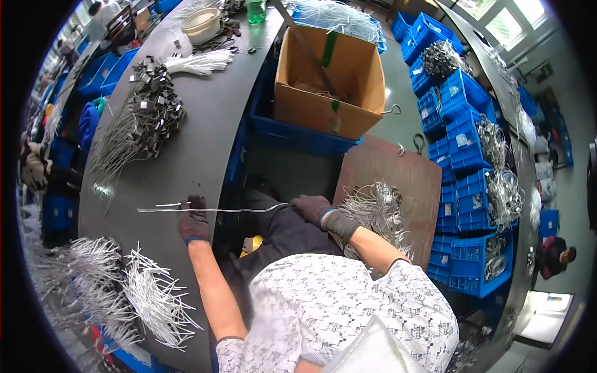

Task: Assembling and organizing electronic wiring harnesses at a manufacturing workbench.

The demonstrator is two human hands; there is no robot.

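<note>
My left hand (pixel 194 222), in a dark knitted glove, is over the right edge of the grey table (pixel 161 177). Its closed fingers grip a thin pale wire (pixel 242 211) and a short white tube (pixel 166 205) above it. The wire runs across the gap beside the table to my right hand (pixel 311 207), also gloved and closed around its other end. That hand is above my lap, next to a bundle of silvery wires (pixel 376 208) on a reddish-brown board (pixel 413 180). What the fingertips do is hidden by the gloves.
Farther up the table lie a heap of wires with dark metal pieces (pixel 152 109) and white tubes (pixel 202 62). More white tubes (pixel 155 298) are near my left arm. An open cardboard box (pixel 329 112) stands ahead; stacked blue crates (pixel 466 146) line the right.
</note>
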